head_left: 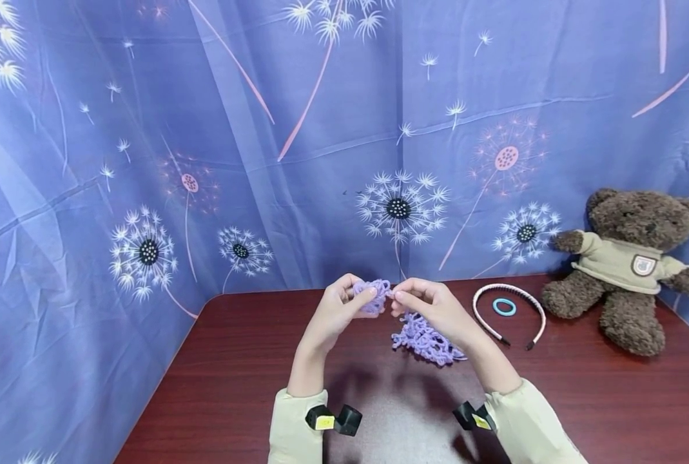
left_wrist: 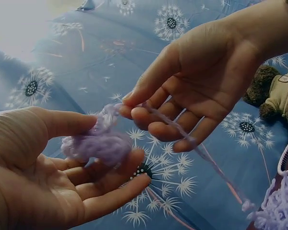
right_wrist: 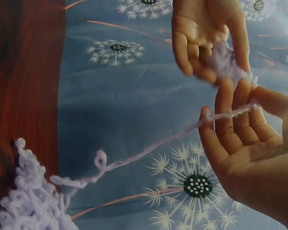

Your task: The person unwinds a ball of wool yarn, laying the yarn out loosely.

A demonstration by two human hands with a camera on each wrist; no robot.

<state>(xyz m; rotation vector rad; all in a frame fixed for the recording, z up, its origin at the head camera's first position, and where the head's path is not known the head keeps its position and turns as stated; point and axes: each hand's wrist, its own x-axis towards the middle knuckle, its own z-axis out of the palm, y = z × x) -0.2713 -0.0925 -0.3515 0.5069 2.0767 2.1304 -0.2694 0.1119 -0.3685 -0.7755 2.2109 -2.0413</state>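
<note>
In my left hand (head_left: 338,306) I hold a small wound bundle of purple yarn (left_wrist: 98,146), the thumb pressing it against the fingers. My right hand (head_left: 428,306) pinches the yarn between thumb and fingertips, close beside the bundle. From the right hand a strand (right_wrist: 153,146) runs across its fingers down to a loose, curly pile of purple yarn (head_left: 424,339) on the table, below the right hand. In the right wrist view the left hand's bundle is blurred and partly covered by the fingers.
A brown teddy bear (head_left: 628,264) in a beige shirt sits at the right. Between it and the yarn pile lie a white headband (head_left: 538,309) and a turquoise ring (head_left: 504,307). Behind the dark red table (head_left: 234,380) hangs a blue dandelion-print cloth (head_left: 321,212).
</note>
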